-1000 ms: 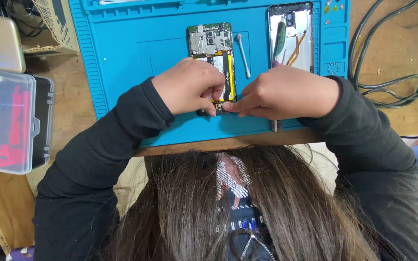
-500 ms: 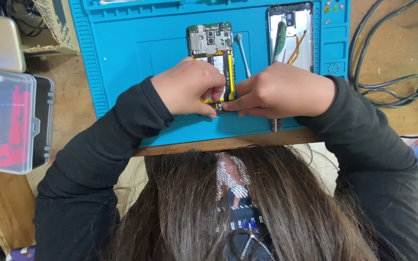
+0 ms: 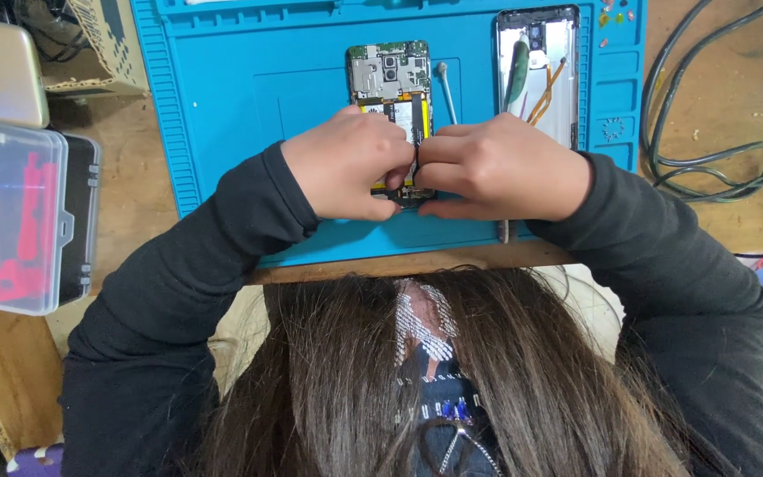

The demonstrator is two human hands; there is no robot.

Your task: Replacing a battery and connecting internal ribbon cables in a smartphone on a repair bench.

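Now: both hands on the open phone

My left hand (image 3: 351, 168) and right hand (image 3: 496, 168) meet over the opened phone (image 3: 390, 84) on the blue mat (image 3: 249, 97), fingers pinched together. What they grip, I can't tell. Back cover (image 3: 540, 71) lies just right.

Both arms are shown extended forward from the lower corners of the view, each covered to the wrist by a dark long sleeve. The left hand (image 3: 351, 163) is held palm down with the fingers curled inward, its knuckles raised and the fingertips drawn together toward the centre. The right hand (image 3: 501, 168) is posed as its mirror, fingers curled and the thumb tucked beneath. The two hands are brought together so that their fingertips meet or nearly meet in a close pinch; what is gripped cannot be told.
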